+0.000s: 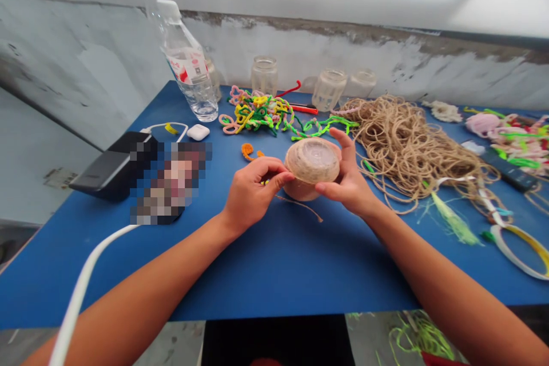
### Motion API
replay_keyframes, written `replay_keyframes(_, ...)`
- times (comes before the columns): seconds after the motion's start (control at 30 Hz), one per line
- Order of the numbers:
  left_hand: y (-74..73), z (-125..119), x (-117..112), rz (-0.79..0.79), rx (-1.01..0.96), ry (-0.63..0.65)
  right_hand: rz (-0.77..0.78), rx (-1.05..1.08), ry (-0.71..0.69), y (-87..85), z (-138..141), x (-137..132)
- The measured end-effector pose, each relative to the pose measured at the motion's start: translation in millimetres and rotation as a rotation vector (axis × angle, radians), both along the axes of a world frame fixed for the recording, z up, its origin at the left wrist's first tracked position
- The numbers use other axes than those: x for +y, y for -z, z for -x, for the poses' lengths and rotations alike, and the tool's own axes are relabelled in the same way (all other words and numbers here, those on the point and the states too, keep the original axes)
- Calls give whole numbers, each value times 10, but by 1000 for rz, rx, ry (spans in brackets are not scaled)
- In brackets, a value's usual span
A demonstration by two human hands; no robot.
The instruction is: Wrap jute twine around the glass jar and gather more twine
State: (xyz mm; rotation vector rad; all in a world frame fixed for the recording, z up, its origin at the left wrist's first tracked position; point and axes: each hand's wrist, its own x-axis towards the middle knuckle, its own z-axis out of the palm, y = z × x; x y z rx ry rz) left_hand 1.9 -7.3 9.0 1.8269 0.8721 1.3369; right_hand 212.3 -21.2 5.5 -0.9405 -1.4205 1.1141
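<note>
A clear plastic cup (312, 161) wrapped in coiled jute twine was held tilted just above the blue worktop (274, 263), near its centre, with a loose twine end (300, 207) trailing from it. The left hand (253, 194) gripped the cup with curled fingers, its thumb pressed to the coil; the right hand (348, 180) was spread around the other side, fingertips on the upper edge, thumb below. Beyond lay a heap of jute twine (403, 148), tangled pipe cleaners (257, 114) and glass jars (265, 75) by the wall (343, 51).

The left hand (253, 191) and right hand (347, 177) hold a twine-wound jar (312, 163) at center, beside a jute twine heap (412, 148) on the blue tabletop (214, 269).
</note>
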Motion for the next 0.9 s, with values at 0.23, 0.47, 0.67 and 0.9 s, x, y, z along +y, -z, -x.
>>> replay_keyframes(0.23,-20,3,-12,-25,41,4,-64,-60,197,0,86,-10)
replay_keyframes(0.47,-24,19,-5,61,100,14,-42,-11,151,19,44,-8)
replay_keyframes(0.67,-42,43,44,73,174,-36,-29,6,138,19,40,2)
replay_keyframes(0.9,-68,72,67,-94,164,-38,-21,8,132,0,59,-1)
